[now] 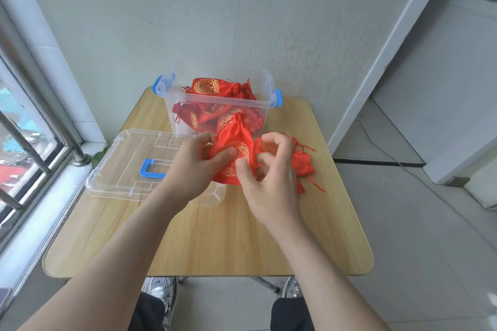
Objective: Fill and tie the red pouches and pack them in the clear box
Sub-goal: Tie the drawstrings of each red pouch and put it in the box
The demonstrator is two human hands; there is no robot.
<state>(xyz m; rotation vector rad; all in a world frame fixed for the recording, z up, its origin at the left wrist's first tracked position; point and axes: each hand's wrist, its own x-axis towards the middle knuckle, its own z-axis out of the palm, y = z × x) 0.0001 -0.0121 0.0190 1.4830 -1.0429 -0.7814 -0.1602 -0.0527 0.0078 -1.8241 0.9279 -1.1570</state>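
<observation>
pouch: guessing it's handling light, floppy, slippery
grip: I'm pinching its body in left hand and right hand
hold: cinched neck, above my thumbs

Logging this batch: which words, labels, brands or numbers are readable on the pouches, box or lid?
No text can be read.
Red pouch in the hands: gold round emblem, too blurred to read.
Pouches in the clear box: gold emblems, also unreadable.
Lid: no label visible.
</observation>
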